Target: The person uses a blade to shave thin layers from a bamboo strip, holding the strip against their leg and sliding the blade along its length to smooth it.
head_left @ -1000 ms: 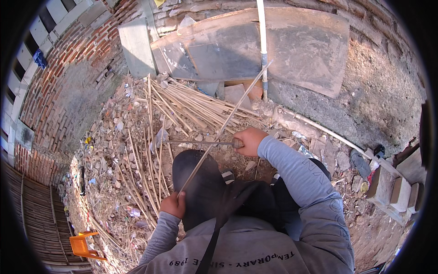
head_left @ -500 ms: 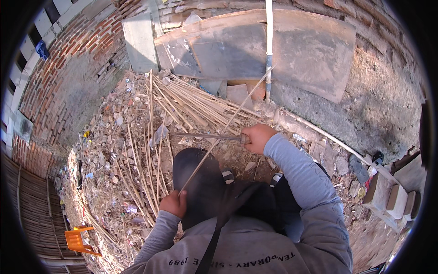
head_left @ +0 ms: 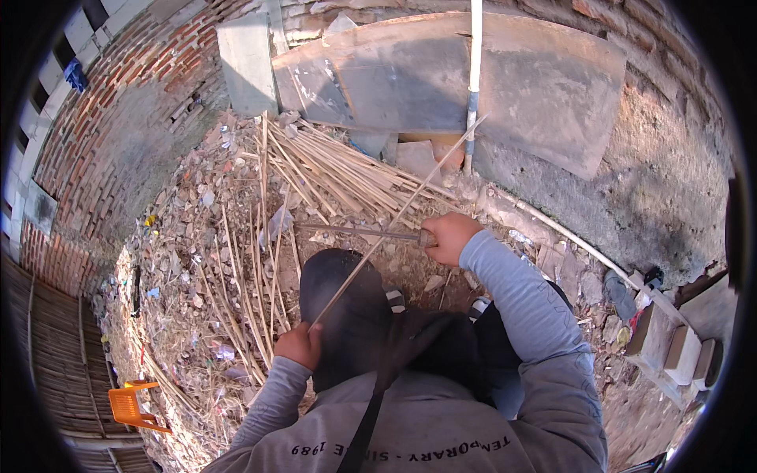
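The left hand [head_left: 297, 345] is closed around the near end of a long, pale stick [head_left: 344, 285], thumb laid along it. From there the stick runs out over the left knee [head_left: 335, 276], its long axis slanting from near left to far right; the free tip overlaps the white pipe [head_left: 475, 59] in this view. The right hand [head_left: 453, 238], farther out and to the right of the stick, has its fingers wrapped about the handle of a narrow, dark-bladed tool [head_left: 355, 231]. The blade points left, roughly level, and crosses the stick's middle; which lies on top cannot be told. Dark lettering runs across the gray shirt [head_left: 434, 410], with faint outlined letters on its right sleeve [head_left: 516, 296]. Beyond lies a bundle of similar sticks [head_left: 339, 167].
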Motion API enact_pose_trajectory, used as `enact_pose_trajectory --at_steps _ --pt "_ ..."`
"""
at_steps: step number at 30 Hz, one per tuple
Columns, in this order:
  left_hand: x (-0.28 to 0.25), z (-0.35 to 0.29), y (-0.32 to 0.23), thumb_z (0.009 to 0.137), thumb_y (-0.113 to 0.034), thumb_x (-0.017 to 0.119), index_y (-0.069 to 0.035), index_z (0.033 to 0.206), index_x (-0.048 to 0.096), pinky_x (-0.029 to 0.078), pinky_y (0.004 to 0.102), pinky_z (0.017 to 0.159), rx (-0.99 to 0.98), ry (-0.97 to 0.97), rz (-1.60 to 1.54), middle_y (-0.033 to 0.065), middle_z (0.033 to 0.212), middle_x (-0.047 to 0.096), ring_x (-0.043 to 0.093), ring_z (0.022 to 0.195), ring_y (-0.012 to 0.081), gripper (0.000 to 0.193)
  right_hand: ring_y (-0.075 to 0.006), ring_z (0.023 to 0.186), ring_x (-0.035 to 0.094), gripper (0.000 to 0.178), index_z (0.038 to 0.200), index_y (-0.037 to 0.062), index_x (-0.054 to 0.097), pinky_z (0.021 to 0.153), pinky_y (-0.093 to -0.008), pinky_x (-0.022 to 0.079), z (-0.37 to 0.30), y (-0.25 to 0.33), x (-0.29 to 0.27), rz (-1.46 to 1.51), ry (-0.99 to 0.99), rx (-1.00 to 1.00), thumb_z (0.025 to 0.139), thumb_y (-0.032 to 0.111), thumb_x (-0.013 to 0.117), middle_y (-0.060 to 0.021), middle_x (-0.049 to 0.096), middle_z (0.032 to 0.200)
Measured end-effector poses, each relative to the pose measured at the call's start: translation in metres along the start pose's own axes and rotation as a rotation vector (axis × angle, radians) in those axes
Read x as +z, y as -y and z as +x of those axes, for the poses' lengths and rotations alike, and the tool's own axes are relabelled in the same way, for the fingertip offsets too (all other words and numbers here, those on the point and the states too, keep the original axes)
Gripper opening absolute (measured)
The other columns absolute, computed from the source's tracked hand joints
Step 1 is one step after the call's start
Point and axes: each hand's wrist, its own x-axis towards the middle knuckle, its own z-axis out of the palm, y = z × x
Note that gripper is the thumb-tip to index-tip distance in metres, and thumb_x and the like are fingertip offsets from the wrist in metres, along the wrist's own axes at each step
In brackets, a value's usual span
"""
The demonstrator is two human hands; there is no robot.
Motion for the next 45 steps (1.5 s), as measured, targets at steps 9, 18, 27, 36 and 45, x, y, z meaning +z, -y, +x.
enact_pose_trajectory --at_steps 9,18,27,36,45 --pt "0.003 0.001 0.001 0.098 -0.039 0.049 -0.004 0.074 0.057 0.045 0.054 0.059 0.05 -0.035 -0.033 0.024 0.065 0.059 0.06 0.066 0.0462 0.043 -0.0391 0.087 0.065 0.028 0.094 0.0091 0.064 0.078 -0.0489 0.052 0.003 -0.005 0.004 0.011 0.048 -0.069 0.073 0.027 0.068 -0.018 0.067 0.086" --pt "0.002 0.002 0.001 0.098 -0.041 0.049 -0.004 0.073 0.056 0.045 0.0536 0.059 0.058 -0.039 -0.038 0.0231 0.064 0.059 0.06 0.065 0.0453 0.045 -0.0405 0.083 0.063 0.03 0.09 0.0061 0.063 0.074 -0.0482 0.05 0.003 -0.012 0.005 0.027 -0.013 -0.104 0.075 0.03 0.072 -0.0196 0.065 0.081" --pt "0.002 0.002 0.003 0.095 -0.038 0.053 -0.004 0.074 0.059 0.049 0.0545 0.06 0.061 -0.038 -0.058 0.0242 0.064 0.06 0.062 0.065 0.0461 0.04 -0.0409 0.081 0.063 0.03 0.089 0.0053 0.062 0.074 -0.0475 0.051 0.005 -0.016 0.012 0.052 -0.01 -0.102 0.075 0.03 0.072 -0.0206 0.064 0.079" --pt "0.0 0.004 0.001 0.095 -0.038 0.051 -0.003 0.074 0.06 0.049 0.0545 0.062 0.061 -0.029 -0.077 0.0248 0.066 0.061 0.062 0.066 0.0464 0.042 -0.0395 0.087 0.065 0.031 0.092 0.0076 0.064 0.078 -0.0471 0.051 0.005 -0.013 0.008 0.068 0.058 -0.029 0.075 0.032 0.071 -0.0189 0.067 0.086" --pt "0.001 0.004 0.002 0.095 -0.038 0.051 -0.003 0.076 0.062 0.049 0.0543 0.061 0.074 -0.055 -0.096 0.0248 0.065 0.061 0.062 0.066 0.046 0.041 -0.0393 0.087 0.065 0.031 0.092 0.0077 0.064 0.078 -0.047 0.051 0.005 -0.015 0.011 0.073 0.056 -0.033 0.075 0.033 0.071 -0.019 0.067 0.086"
